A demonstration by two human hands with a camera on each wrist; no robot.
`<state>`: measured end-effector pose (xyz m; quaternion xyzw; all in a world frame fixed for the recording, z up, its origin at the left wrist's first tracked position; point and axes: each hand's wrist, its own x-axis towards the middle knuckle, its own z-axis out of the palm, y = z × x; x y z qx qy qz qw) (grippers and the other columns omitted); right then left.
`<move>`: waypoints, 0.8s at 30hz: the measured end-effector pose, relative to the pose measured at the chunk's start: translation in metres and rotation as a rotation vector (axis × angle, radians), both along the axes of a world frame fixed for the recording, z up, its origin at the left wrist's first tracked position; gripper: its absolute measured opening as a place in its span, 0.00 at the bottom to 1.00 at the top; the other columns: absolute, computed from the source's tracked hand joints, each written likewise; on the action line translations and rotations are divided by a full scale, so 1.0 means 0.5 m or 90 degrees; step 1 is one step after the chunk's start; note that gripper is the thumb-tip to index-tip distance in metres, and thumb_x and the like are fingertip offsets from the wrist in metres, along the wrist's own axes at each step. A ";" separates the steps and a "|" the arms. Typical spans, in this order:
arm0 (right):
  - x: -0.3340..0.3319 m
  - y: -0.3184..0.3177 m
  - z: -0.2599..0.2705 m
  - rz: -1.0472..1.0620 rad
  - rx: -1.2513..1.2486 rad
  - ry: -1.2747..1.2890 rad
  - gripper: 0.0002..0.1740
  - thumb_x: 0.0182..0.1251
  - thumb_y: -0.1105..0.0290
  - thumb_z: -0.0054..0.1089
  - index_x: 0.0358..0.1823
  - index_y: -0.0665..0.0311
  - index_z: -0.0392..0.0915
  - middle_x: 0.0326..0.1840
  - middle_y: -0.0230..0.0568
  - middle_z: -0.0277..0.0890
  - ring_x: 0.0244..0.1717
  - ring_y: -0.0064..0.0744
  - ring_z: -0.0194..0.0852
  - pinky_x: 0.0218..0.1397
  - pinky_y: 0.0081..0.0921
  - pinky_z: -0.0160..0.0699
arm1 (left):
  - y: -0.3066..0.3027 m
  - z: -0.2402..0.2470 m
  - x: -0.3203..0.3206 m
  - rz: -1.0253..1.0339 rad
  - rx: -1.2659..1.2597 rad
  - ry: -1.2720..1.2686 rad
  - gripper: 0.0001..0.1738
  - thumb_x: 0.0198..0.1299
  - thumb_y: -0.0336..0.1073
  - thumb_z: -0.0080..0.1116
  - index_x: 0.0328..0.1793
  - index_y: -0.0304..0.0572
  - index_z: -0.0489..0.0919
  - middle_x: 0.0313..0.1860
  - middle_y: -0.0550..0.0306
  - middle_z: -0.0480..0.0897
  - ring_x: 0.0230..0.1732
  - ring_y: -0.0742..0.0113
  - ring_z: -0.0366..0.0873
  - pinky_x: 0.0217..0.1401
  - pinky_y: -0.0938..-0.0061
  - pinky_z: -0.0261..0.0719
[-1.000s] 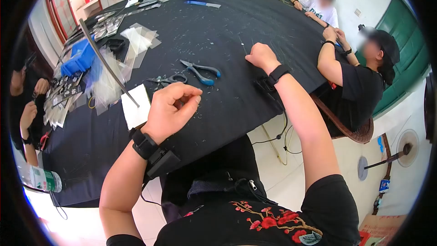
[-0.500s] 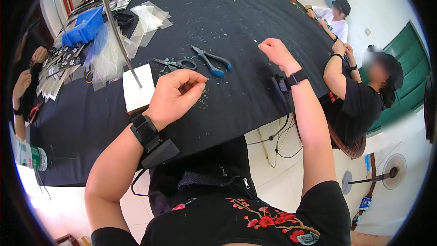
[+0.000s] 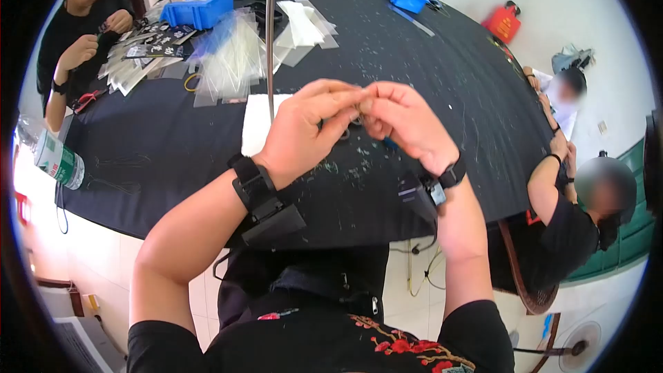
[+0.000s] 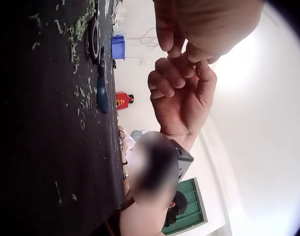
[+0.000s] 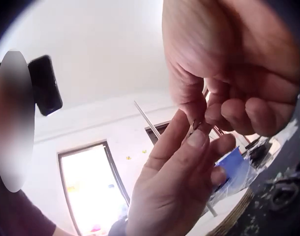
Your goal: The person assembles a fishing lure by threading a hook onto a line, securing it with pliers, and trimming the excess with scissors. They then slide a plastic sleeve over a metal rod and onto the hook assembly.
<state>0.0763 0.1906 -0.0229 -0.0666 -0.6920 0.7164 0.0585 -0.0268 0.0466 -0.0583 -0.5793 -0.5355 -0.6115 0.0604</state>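
In the head view my left hand [image 3: 307,128] and right hand [image 3: 411,124] meet fingertip to fingertip above the black table. Between thumb and forefinger each hand pinches a tiny thin piece [image 5: 195,124], which shows as a small dark glint in the right wrist view; I cannot tell its kind. My right hand's other fingers curl loosely beside it. Behind the hands lie scissors, mostly hidden, with a dark handle loop [image 4: 95,42] showing in the left wrist view. Near them are pliers with a blue handle [image 4: 103,91].
A metal rod [image 3: 271,41] rises from a white block [image 3: 255,128] left of my hands. Clear plastic sheets [image 3: 228,62], blue bins [image 3: 200,5] and cards lie farther back. Green clippings dot the black cloth [image 3: 387,214]. A bottle [image 3: 59,159] stands far left; other people sit around the table.
My right hand has come in from the right side to meet my left hand's fingertips. The left hand keeps its pinch. The head view has turned, shifting the table's things rightward.
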 end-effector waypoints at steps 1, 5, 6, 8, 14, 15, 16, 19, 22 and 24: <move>0.000 0.000 -0.009 -0.027 -0.017 -0.009 0.07 0.60 0.69 0.54 0.33 0.66 0.75 0.22 0.26 0.69 0.20 0.13 0.64 0.23 0.11 0.63 | 0.001 -0.001 -0.005 -0.001 -0.043 0.016 0.13 0.53 0.23 0.55 0.45 0.41 0.79 0.39 0.54 0.78 0.37 0.67 0.77 0.37 0.79 0.75; 0.007 0.013 -0.042 -0.023 -0.100 -0.006 0.06 0.60 0.70 0.53 0.33 0.65 0.75 0.23 0.27 0.69 0.22 0.14 0.64 0.24 0.12 0.64 | 0.011 -0.011 -0.009 -0.010 -0.081 0.040 0.13 0.50 0.24 0.58 0.44 0.43 0.80 0.34 0.58 0.78 0.33 0.68 0.76 0.33 0.79 0.74; 0.009 0.017 -0.042 -0.020 -0.138 -0.013 0.06 0.61 0.70 0.53 0.33 0.65 0.75 0.23 0.28 0.69 0.22 0.14 0.65 0.25 0.13 0.64 | 0.013 -0.010 -0.007 -0.010 -0.070 0.055 0.14 0.49 0.23 0.59 0.43 0.44 0.81 0.33 0.58 0.78 0.31 0.69 0.76 0.32 0.80 0.74; 0.014 0.015 -0.043 -0.013 -0.176 -0.016 0.06 0.61 0.70 0.52 0.33 0.65 0.75 0.23 0.28 0.69 0.22 0.15 0.65 0.25 0.13 0.65 | 0.012 -0.007 -0.007 -0.018 -0.084 0.059 0.14 0.48 0.23 0.59 0.42 0.44 0.81 0.33 0.58 0.78 0.31 0.69 0.76 0.31 0.80 0.73; 0.019 0.003 -0.050 0.022 -0.293 -0.008 0.06 0.61 0.70 0.53 0.34 0.65 0.75 0.24 0.29 0.71 0.23 0.16 0.66 0.25 0.15 0.66 | 0.009 -0.003 -0.003 0.009 -0.062 0.089 0.14 0.45 0.22 0.62 0.39 0.45 0.82 0.31 0.60 0.77 0.28 0.72 0.75 0.27 0.81 0.72; 0.021 0.001 -0.051 0.022 -0.302 -0.001 0.06 0.61 0.70 0.53 0.34 0.65 0.75 0.24 0.30 0.71 0.23 0.17 0.67 0.26 0.15 0.67 | 0.009 -0.004 -0.002 0.006 -0.066 0.088 0.14 0.45 0.22 0.62 0.39 0.45 0.82 0.31 0.60 0.77 0.28 0.72 0.75 0.27 0.81 0.72; 0.023 -0.002 -0.052 0.019 -0.307 -0.002 0.06 0.61 0.70 0.53 0.34 0.65 0.75 0.24 0.30 0.71 0.23 0.17 0.67 0.26 0.15 0.67 | 0.008 -0.004 -0.002 0.009 -0.053 0.093 0.13 0.45 0.22 0.61 0.39 0.45 0.82 0.31 0.60 0.77 0.28 0.72 0.75 0.27 0.82 0.72; 0.025 -0.004 -0.054 0.007 -0.320 0.008 0.06 0.61 0.69 0.53 0.34 0.65 0.75 0.25 0.30 0.72 0.24 0.17 0.68 0.27 0.16 0.68 | 0.008 -0.002 0.002 0.020 -0.041 0.104 0.13 0.45 0.22 0.62 0.38 0.45 0.82 0.31 0.60 0.77 0.28 0.72 0.75 0.27 0.82 0.72; 0.023 -0.003 -0.058 0.002 -0.320 0.019 0.08 0.62 0.69 0.53 0.37 0.66 0.75 0.27 0.32 0.74 0.26 0.19 0.70 0.30 0.17 0.70 | 0.005 -0.003 0.002 0.059 -0.049 0.111 0.12 0.45 0.22 0.62 0.37 0.44 0.82 0.30 0.60 0.77 0.28 0.72 0.75 0.29 0.82 0.73; 0.024 -0.006 -0.053 -0.011 -0.326 0.044 0.09 0.63 0.71 0.52 0.40 0.68 0.75 0.31 0.35 0.75 0.29 0.22 0.72 0.34 0.19 0.74 | 0.005 -0.004 0.003 0.074 -0.077 0.013 0.09 0.46 0.23 0.61 0.36 0.41 0.81 0.30 0.59 0.77 0.28 0.73 0.76 0.30 0.82 0.74</move>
